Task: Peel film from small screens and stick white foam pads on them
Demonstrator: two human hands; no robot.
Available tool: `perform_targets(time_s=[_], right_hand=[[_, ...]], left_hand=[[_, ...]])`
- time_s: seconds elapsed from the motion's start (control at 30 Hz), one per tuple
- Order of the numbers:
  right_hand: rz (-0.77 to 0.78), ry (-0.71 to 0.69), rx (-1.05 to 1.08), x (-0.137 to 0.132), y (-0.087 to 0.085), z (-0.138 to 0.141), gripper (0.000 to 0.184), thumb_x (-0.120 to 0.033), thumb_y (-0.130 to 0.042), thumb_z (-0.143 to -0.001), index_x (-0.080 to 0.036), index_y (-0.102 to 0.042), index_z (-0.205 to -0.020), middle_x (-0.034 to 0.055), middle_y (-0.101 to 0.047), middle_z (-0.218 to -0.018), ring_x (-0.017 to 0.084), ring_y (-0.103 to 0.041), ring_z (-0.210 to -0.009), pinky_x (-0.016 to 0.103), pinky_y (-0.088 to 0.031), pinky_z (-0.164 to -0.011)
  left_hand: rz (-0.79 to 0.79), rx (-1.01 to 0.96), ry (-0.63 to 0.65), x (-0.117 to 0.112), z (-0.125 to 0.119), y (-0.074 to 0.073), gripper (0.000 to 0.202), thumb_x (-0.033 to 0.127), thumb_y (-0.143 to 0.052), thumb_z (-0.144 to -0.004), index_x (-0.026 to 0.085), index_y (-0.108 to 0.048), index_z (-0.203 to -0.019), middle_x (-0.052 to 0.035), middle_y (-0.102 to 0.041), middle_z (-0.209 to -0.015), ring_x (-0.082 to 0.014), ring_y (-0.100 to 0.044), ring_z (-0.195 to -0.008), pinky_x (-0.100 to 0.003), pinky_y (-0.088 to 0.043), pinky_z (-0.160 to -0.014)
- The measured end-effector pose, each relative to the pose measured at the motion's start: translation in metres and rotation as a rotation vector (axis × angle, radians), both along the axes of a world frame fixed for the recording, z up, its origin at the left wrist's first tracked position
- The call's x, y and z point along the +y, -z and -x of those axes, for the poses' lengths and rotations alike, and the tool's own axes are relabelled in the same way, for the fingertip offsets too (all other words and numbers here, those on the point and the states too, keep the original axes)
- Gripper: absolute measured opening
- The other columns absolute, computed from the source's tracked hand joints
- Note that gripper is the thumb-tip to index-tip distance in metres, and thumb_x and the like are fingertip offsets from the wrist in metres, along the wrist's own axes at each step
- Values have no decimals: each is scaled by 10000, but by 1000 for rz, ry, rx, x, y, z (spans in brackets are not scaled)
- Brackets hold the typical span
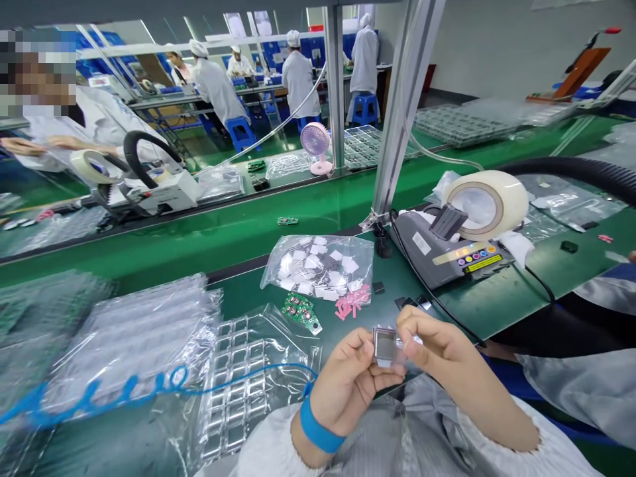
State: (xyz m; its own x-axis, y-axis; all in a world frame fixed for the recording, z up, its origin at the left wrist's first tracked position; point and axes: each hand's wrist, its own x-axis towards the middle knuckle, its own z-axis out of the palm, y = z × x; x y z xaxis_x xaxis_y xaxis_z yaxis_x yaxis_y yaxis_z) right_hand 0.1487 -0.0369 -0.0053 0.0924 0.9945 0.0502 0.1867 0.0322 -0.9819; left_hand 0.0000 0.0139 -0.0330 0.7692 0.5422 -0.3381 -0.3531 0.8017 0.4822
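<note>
My left hand (pixel 355 371) wears a blue wrist strap and is closed on the left edge of a small square display module (pixel 385 346) with a grey face. Thumb and fingers of my right hand (pixel 432 338) are pinched together at the module's right side. A bit of clear film (pixel 413 341) shows at those fingertips. Just beyond my hands lie a green circuit board (pixel 302 311), some small pink strips (pixel 352 303) and a clear bag of white-tabbed parts (pixel 320 265). Small dark pieces (pixel 406 303) lie beyond my right hand.
A grey tape dispenser (pixel 437 255) with a large tape roll (pixel 519 202) stands at right. Clear plastic trays (pixel 236 377) and a coiled blue cord (pixel 149 391) are at left. A green conveyor belt (pixel 223 228) carries a small board (pixel 287 221). A metal post (pixel 397 112) rises ahead.
</note>
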Motion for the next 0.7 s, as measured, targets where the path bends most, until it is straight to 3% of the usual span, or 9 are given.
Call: perform_targets(time_s=[0.13, 0.3, 0.4, 0.47, 0.57, 0.63, 0.7], right_hand=[[-41, 42, -162, 3, 7, 4, 307, -414, -470, -890, -213, -481, -659, -6, -457, -713, 152, -467, -681, 275, -364, -627], [-224, 317, -527, 7, 21, 17, 183, -379, -566, -820, -232, -459, -797, 21, -501, -818, 198, -487, -787, 326, -366, -688], [-248, 118, -563, 13, 24, 28, 211, -420, -560, -823, -231, -480, -875, 39, -548, -866, 211, -513, -822, 341, -393, -705], [-241, -65, -596, 22, 25, 36, 229, -435, -473, -879, -224, -495, -792, 16, -563, -768, 181, -530, -743, 312, -411, -668], [-193, -148, -710, 45, 37, 48, 355, -314, -273, -966, -203, -508, -723, 4, -560, -679, 134, -538, -651, 254, -428, -609], [-158, -129, -804, 65, 53, 58, 333, -178, -255, -956, -179, -572, -853, 39, -604, -765, 147, -568, -711, 267, -446, -646], [-142, -139, -898, 85, 70, 67, 328, -61, -327, -898, -178, -586, -1063, 92, -628, -911, 199, -586, -818, 331, -456, -709]], left_hand=[[-14, -10, -6, 1, 5, -1, 207, 297, -642, -774, 149, -513, -708, -27, -685, -721, -119, -667, -684, -255, -528, -704], [-9, 94, -85, 2, 13, -5, 249, 311, -680, -738, 157, -494, -678, 4, -645, -638, -109, -653, -653, -237, -517, -668], [-50, 146, -63, 1, 23, -6, 285, 335, -721, -687, 151, -505, -658, 31, -598, -578, -97, -627, -576, -250, -518, -645], [-92, 175, -4, 1, 36, -6, 299, 349, -737, -663, 146, -518, -658, 20, -611, -597, -110, -634, -569, -272, -520, -645], [-152, 222, 15, 8, 64, -9, 292, 358, -740, -657, 155, -535, -702, -40, -692, -721, -135, -660, -628, -282, -513, -664], [-229, 289, -114, 18, 88, -14, 251, 343, -726, -678, 170, -552, -732, -56, -720, -805, -149, -673, -704, -287, -511, -707], [-329, 400, -339, 31, 111, -21, 185, 313, -699, -711, 181, -575, -746, -44, -724, -860, -168, -673, -807, -304, -507, -782]])
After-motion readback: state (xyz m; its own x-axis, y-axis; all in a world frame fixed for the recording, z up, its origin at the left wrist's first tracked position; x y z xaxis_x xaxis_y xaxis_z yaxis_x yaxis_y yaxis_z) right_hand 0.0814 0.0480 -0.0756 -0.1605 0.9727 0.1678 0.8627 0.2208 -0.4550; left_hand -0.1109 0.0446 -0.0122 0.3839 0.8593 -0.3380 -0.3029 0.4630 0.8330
